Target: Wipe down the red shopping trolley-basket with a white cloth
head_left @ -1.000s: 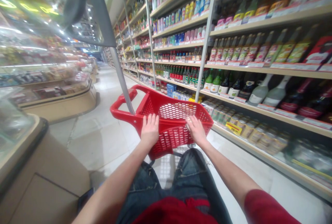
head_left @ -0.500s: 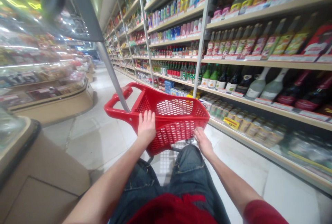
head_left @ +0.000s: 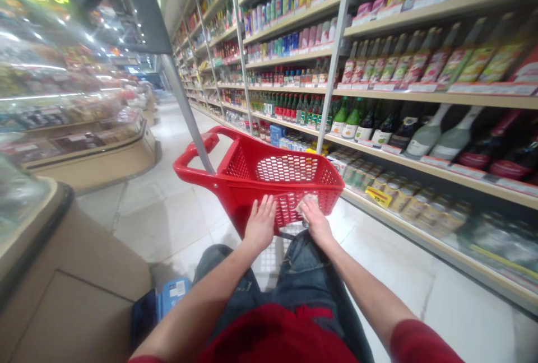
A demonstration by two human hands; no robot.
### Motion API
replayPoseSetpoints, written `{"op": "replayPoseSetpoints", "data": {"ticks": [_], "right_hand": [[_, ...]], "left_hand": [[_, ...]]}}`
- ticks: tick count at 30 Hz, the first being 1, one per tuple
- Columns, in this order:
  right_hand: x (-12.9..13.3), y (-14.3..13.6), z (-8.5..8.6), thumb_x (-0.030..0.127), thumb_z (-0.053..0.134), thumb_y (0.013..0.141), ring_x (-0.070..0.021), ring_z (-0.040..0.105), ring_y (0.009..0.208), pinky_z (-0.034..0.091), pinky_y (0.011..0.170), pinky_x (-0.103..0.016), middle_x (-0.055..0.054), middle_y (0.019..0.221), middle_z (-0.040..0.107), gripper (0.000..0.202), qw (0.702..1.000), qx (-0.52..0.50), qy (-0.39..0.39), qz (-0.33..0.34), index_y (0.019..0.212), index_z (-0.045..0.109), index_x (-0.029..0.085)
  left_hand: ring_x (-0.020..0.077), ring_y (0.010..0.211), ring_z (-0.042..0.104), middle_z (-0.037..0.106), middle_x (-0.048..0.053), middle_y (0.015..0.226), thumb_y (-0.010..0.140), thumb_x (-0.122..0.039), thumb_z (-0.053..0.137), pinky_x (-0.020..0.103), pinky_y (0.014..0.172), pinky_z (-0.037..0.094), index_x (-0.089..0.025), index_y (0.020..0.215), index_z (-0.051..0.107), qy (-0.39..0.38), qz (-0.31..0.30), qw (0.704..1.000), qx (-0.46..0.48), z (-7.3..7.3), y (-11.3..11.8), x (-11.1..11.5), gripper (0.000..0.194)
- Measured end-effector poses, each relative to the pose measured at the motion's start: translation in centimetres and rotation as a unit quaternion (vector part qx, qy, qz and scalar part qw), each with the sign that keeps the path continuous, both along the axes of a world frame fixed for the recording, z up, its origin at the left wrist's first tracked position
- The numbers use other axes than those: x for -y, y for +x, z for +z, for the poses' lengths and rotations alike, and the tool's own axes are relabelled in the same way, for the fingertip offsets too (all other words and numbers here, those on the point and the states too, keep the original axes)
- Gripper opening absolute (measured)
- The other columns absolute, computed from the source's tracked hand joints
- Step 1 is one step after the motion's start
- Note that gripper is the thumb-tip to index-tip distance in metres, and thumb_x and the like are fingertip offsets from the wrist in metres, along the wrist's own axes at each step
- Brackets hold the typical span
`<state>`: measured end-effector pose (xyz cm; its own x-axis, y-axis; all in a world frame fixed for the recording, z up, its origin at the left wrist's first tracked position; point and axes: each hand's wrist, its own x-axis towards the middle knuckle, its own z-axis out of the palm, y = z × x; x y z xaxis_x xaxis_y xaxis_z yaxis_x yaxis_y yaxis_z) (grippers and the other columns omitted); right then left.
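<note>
A red plastic shopping basket cart (head_left: 235, 186) with perforated sides stands before my knees, its grey pole (head_left: 187, 113) rising from the handle end. My right hand (head_left: 314, 220) presses a crumpled pale cloth or wipe (head_left: 309, 201) against the lower part of the basket's near side. Further left, my left hand (head_left: 260, 223) has its fingers stretched out and lies at the same side wall, with nothing in it. Whether its palm touches the plastic, I cannot tell.
Shelves of bottles and cans (head_left: 403, 94) line the right side. A yellow price tag (head_left: 378, 196) hangs at the lowest shelf. Beige display counters (head_left: 84, 273) stand on the left, and a blue package (head_left: 173, 291) lies on the floor near my left arm.
My left hand has moved right and down from the basket's upper edge to its side. My right hand has shifted left along the side, and the cloth now shows. A blue package has come into view.
</note>
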<state>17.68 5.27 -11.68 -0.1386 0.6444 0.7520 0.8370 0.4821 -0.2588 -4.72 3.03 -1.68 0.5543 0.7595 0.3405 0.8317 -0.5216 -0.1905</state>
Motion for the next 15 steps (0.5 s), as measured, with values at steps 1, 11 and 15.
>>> {"op": "replayPoseSetpoints", "data": {"ticks": [1, 11, 15], "right_hand": [[0.5, -0.2, -0.7, 0.001, 0.034, 0.081, -0.0179, 0.030, 0.132, 0.040, 0.102, -0.042, -0.008, 0.132, 0.050, 0.050, 1.000, 0.006, -0.012, 0.010, 0.123, 0.053, 0.021], [-1.1, -1.7, 4.9, 0.005, 0.038, 0.084, -0.0176, 0.025, 0.134, 0.033, 0.107, -0.042, -0.007, 0.139, 0.041, 0.047, 0.998, -0.012, 0.052, 0.023, 0.127, 0.049, 0.023], [0.6, -3.4, 2.4, 0.005, 0.040, 0.082, -0.0190, 0.037, 0.128, 0.039, 0.101, -0.042, -0.011, 0.131, 0.050, 0.044, 0.998, -0.022, -0.010, 0.066, 0.121, 0.054, 0.020]], "left_hand": [[0.0245, 0.136, 0.021, 0.030, 0.011, 0.146, 0.080, -0.016, 0.037, 0.046, 0.111, 0.015, -0.008, 0.136, 0.033, -0.003, -0.001, 1.000, -0.003, -0.3, -0.1, 0.0, 0.057], [0.0257, 0.137, 0.018, 0.029, 0.014, 0.145, 0.079, -0.012, 0.038, 0.049, 0.112, 0.012, -0.005, 0.135, 0.034, -0.013, -0.006, 0.999, 0.030, 0.0, 0.3, -0.4, 0.056], [0.0256, 0.136, 0.021, 0.031, 0.017, 0.144, 0.072, -0.005, 0.043, 0.047, 0.112, 0.015, -0.005, 0.131, 0.039, -0.136, 0.009, 0.974, 0.182, 0.3, 0.6, -0.2, 0.060]]}}
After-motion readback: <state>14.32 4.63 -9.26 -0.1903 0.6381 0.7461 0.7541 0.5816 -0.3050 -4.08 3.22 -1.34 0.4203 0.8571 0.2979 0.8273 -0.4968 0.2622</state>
